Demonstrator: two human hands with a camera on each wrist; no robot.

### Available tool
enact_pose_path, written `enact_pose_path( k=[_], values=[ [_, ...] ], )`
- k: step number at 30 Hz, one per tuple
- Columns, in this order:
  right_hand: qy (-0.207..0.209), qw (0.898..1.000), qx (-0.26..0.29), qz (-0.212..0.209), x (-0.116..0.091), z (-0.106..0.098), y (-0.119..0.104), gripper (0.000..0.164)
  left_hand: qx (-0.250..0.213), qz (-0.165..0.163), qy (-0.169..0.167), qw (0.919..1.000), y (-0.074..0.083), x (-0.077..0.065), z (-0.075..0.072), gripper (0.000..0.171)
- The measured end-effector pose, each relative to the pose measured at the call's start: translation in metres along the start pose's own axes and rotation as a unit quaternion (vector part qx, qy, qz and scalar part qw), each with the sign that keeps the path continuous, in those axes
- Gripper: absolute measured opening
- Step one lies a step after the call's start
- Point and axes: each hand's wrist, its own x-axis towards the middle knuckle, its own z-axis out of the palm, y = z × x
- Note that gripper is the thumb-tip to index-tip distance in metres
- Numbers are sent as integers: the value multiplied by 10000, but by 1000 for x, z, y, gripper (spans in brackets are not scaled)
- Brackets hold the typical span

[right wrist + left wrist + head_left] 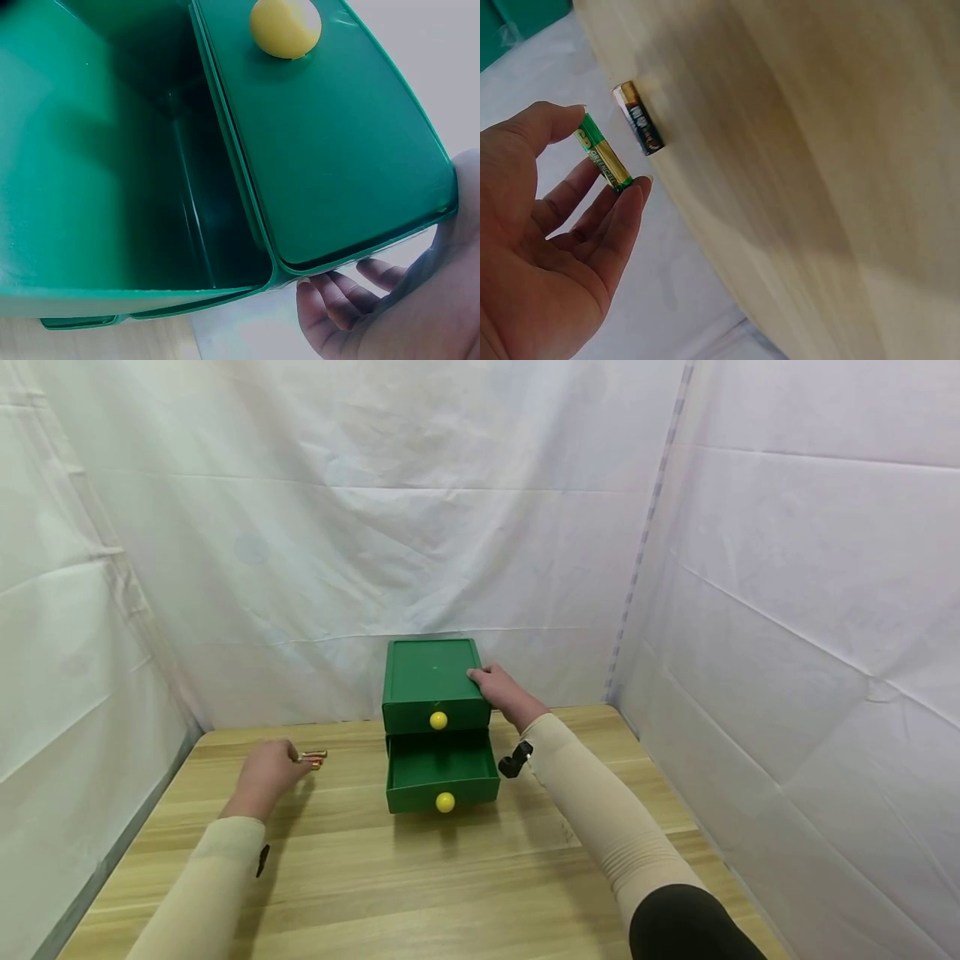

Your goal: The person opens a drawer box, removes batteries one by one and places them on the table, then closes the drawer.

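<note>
My left hand (262,775) is low over the left side of the table. Its thumb and fingertips pinch a green and gold battery (604,154) by its two ends. Just beyond lies a black and copper battery (639,120) on the tabletop, apart from the fingers. A green two-drawer cabinet (435,672) stands near the back, its lower drawer (416,799) pulled out and bare inside, its upper drawer (345,142) closed. My right hand (508,692) holds the cabinet's upper right side, thumb over the top edge and bent fingers (319,319) against the side wall.
Each drawer front has a round yellow knob (445,802). The wood-grain table (360,893) ends at a white curtain (465,527) behind, with more white sheeting (810,610) along the right and left sides.
</note>
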Motion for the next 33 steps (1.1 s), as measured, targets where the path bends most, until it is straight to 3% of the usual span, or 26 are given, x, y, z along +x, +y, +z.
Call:
enact_pose_path(
  k=[5, 19, 33],
  values=[
    [49, 10000, 25, -13, 2, 1, 0, 72, -106, -118, -80, 9998, -1, 2, 9, 25],
    [47, 10000, 42, -5, 0, 1, 1, 74, -101, -471, -223, 9986, 4, -3, 16, 33],
    [19, 10000, 36, -42, -3, -1, 2, 73, -224, -570, -6, 9981, 12, -5, 24, 45]
  ],
)
